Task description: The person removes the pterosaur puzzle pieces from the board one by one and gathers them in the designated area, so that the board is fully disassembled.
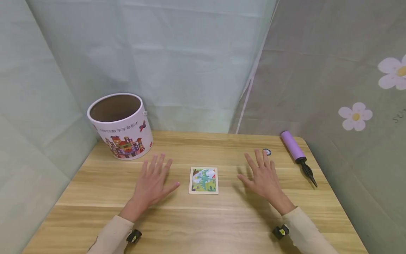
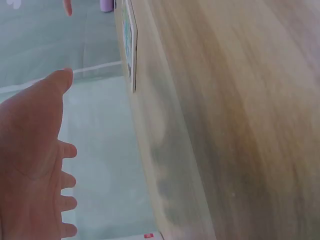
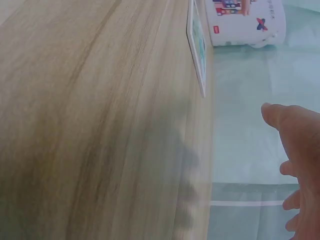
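A small framed picture puzzle [image 1: 203,180] with a green winged dinosaur lies flat in the middle of the wooden table. To its left my left hand [image 1: 153,183] hovers palm down above the tabletop, fingers spread and holding nothing. My right hand [image 1: 263,178] is on the other side, likewise spread and above the wood, as its shadow shows. Both thumbs point inward, apart from the puzzle. In the left wrist view the puzzle [image 2: 130,45] appears edge-on beyond my thumb; the right wrist view also shows the puzzle [image 3: 197,47] from the side.
A white bucket [image 1: 122,128] with printed building blocks stands at the back left. At the right edge lies a purple hand pump [image 1: 293,146] with a black nozzle. A small dark-rimmed round piece [image 1: 267,152] sits just beyond my right fingertips. Cloth curtains [image 1: 190,70] enclose the table.
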{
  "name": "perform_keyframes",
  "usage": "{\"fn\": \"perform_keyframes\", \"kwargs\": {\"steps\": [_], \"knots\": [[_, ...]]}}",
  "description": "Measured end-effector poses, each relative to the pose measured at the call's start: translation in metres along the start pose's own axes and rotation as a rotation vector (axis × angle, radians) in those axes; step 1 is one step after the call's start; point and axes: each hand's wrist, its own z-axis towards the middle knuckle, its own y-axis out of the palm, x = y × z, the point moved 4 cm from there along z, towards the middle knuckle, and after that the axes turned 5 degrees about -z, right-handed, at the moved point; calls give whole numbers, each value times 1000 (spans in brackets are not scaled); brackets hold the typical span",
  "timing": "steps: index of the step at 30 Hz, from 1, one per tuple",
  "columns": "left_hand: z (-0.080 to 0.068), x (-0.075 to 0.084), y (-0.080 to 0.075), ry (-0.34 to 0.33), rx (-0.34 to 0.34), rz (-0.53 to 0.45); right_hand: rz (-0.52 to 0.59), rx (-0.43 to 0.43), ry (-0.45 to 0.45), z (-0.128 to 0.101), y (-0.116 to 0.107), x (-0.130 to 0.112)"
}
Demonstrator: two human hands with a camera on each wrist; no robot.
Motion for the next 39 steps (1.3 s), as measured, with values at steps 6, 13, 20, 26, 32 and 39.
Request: {"fn": "perform_keyframes", "kwargs": {"steps": [6,13,20,26,32,39], "knots": [[0,8,3,25,-21,-20,19,-12,-37,4,2,-5],[-7,28,12,72,-42,-92,84,-24,-112,12,8,-18],[-6,54,25,115,-118,-131,191,-22,-192,22,13,-35],[-4,75,28,169,-179,-170,215,-55,-251,29,19,-46],[-2,92,34,242,-258,-161,260,-89,-344,38,23,-56],[5,111,39,307,-317,-160,274,-121,-441,53,29,-68]]}}
